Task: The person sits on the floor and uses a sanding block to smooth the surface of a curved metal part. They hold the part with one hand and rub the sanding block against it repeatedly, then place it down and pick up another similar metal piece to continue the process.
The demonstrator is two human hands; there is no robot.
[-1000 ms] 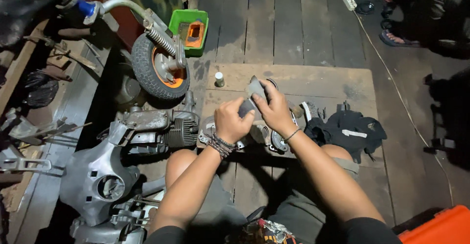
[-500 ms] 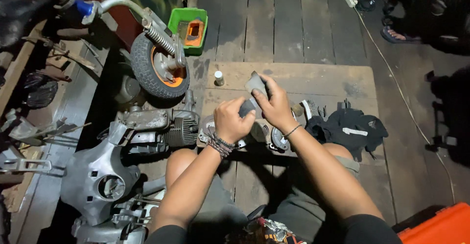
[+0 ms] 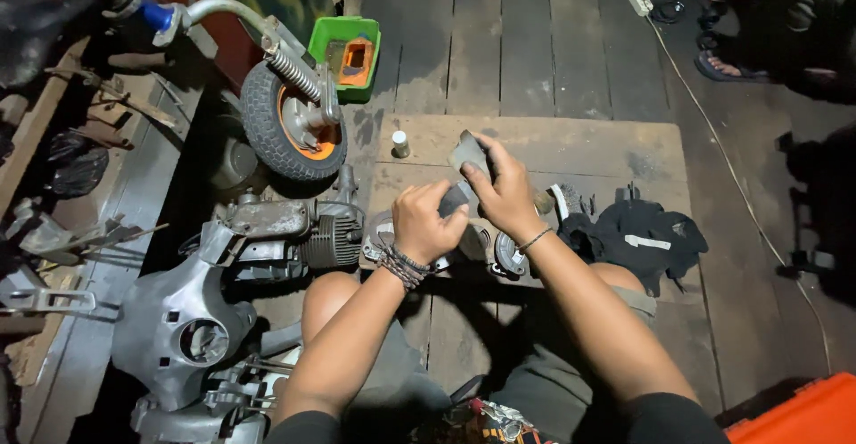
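Head view: both hands [image 3: 464, 203] grip a flat grey metal part [image 3: 467, 152].

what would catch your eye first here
The two hands at centre: the left hand and right hand both grip a grey part over a wooden board. Up left stands a small wheel with an orange hub, with a green tray just behind it. A grey scooter shell lies at lower left, and an orange case fills the bottom right corner.
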